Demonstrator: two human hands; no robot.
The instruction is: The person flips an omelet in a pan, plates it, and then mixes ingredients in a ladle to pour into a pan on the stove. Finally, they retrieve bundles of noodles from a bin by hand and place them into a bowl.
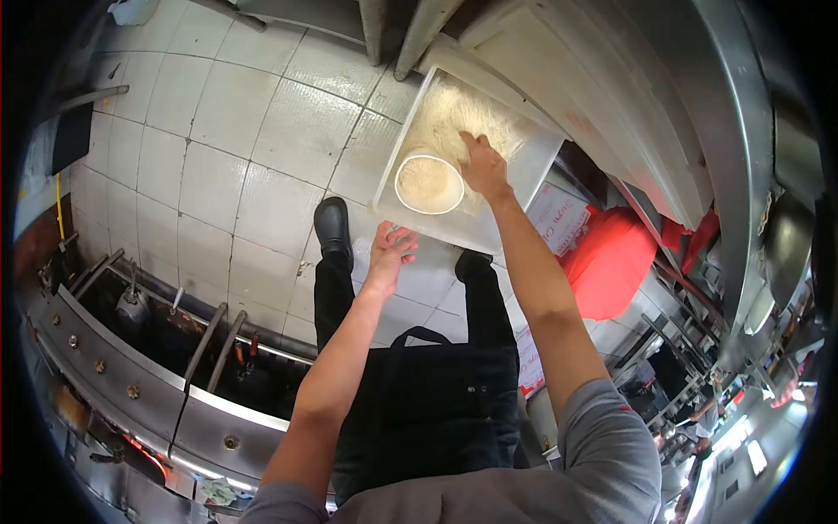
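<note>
A pale rectangular bin (401,140) on the floor holds a loose, off-white, crumb-like or grain-like food. Inside it, at the near left, stands a round white tub (430,212) filled with the same stuff. My right hand (485,166) reaches into the bin just right of the tub. Its fingers are apart and at the surface of the loose food, the tips partly lost against it. Just outside the bin's near side, below the tub, my left hand (391,255) is held with its fingers loosely bent and apart, nothing in them.
At the left runs a steel cooking range (144,371) with knobs and a glowing orange burner. A red bag (611,262) and printed cardboard box (559,217) lie right of the bin. Steel table legs (423,35) stand behind it. White tiles cover the floor.
</note>
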